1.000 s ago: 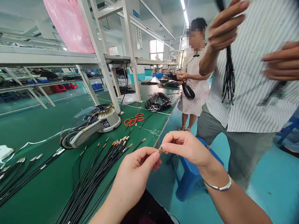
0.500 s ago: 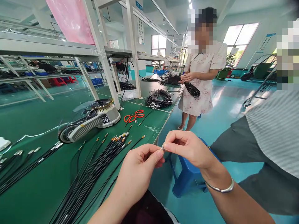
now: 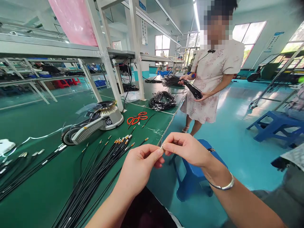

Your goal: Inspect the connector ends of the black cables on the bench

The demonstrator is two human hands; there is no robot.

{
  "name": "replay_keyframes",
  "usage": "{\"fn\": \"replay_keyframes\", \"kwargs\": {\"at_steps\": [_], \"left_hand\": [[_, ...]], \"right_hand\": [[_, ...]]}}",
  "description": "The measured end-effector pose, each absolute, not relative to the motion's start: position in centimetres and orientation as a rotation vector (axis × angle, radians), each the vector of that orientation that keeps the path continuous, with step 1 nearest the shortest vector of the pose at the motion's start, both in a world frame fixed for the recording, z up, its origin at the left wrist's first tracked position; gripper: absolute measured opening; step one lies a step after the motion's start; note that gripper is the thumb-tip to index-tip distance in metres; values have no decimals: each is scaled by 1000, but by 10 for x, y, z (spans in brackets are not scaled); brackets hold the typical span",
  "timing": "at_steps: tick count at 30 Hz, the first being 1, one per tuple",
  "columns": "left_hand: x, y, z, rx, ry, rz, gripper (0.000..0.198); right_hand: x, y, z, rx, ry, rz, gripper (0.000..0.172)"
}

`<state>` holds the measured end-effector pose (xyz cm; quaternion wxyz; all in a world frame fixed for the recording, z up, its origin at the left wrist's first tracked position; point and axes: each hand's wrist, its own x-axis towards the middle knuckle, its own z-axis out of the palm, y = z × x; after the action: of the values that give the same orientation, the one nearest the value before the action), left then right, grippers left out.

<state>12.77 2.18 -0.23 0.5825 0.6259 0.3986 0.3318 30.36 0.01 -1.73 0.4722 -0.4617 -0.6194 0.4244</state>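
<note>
Just past the table edge, my left hand (image 3: pixel 136 172) and my right hand (image 3: pixel 190 150) meet fingertip to fingertip. Each pinches the same small silvery piece (image 3: pixel 161 147) between thumb and forefinger; most of it is hidden by the fingers, so its exact kind does not show. To the left of my left hand, a loose bundle of thin black cables (image 3: pixel 99 172) with metal and amber-coloured tips lies on the green table (image 3: pixel 45 202). Orange-handled scissors (image 3: pixel 137 118) rest beyond those tips.
A grey round tape dispenser (image 3: pixel 95 125) stands left of the scissors. More black cables (image 3: pixel 28 174) lie at far left, and a coil of cables (image 3: pixel 162 101) sits farther back. A blue stool (image 3: pixel 193 175) is beside the table. A co-worker (image 3: pixel 215 72) stands holding black cables.
Both my hands keep their pinch, shifted slightly left in view. The co-worker has moved one hand down along the cables. The person at the right has mostly left view, uncovering another blue stool.
</note>
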Motion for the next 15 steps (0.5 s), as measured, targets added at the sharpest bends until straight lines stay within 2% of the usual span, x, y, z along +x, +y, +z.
{"fn": "replay_keyframes", "kwargs": {"at_steps": [5, 11, 15], "left_hand": [[124, 26, 1, 1454, 913, 763, 27], [123, 25, 0, 1471, 917, 772, 27], [119, 29, -8, 1447, 882, 730, 27]], "right_hand": [[306, 6, -27, -974, -1358, 1100, 37], [296, 5, -36, -983, -1371, 1062, 24], [292, 11, -39, -999, -1332, 1035, 22]]}}
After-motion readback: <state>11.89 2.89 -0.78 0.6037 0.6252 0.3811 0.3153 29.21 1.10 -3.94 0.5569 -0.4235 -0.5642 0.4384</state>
